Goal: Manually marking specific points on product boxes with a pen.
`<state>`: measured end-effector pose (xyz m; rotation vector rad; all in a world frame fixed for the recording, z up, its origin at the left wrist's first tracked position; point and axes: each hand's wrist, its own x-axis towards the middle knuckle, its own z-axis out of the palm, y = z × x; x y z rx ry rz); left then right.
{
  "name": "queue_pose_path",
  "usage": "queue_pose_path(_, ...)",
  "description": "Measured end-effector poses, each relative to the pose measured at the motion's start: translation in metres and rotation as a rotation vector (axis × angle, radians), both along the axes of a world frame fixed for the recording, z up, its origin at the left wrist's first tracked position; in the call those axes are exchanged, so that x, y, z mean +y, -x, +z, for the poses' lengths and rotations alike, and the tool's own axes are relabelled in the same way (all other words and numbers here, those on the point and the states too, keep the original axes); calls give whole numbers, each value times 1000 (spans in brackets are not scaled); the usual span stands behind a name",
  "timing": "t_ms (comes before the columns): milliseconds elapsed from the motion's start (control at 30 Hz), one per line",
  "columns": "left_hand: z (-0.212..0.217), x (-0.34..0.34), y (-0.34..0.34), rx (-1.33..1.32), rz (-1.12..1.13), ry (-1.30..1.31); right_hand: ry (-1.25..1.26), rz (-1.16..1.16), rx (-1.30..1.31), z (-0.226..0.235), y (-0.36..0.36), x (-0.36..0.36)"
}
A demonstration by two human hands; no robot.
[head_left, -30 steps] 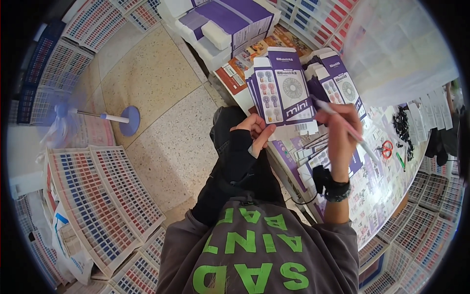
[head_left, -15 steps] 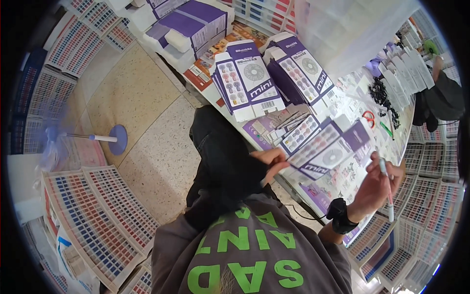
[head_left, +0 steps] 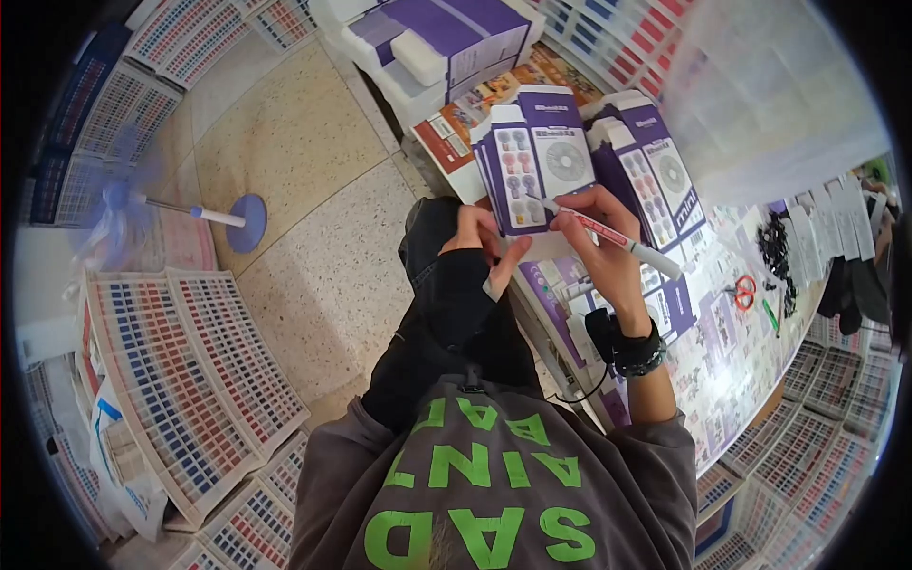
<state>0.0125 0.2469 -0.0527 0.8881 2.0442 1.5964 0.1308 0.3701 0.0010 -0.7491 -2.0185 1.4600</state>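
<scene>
Pen between right-hand fingers

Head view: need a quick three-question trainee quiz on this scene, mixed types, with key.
1. Which hand holds the white pen?
2. True or false: the red-handled scissors lie to the right of the purple-and-white boxes in the picture.
3. What colour is the slim item lying beside the scissors?
A) blue
B) green
C) yellow

Key:
1. The right hand.
2. True.
3. B.
</scene>
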Motion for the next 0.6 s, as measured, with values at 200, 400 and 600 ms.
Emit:
queue_pose_path(200,-3,1,5,-113,-118,106,45,-7,-68,-12,12,3)
queue_pose_path(400,-2,1,6,-129,-134,107,54,-25,-56,-16,12,1)
queue_pose_path(600,6,-5,6,-130,-154,51,96,-113,150,7,-4,-4)
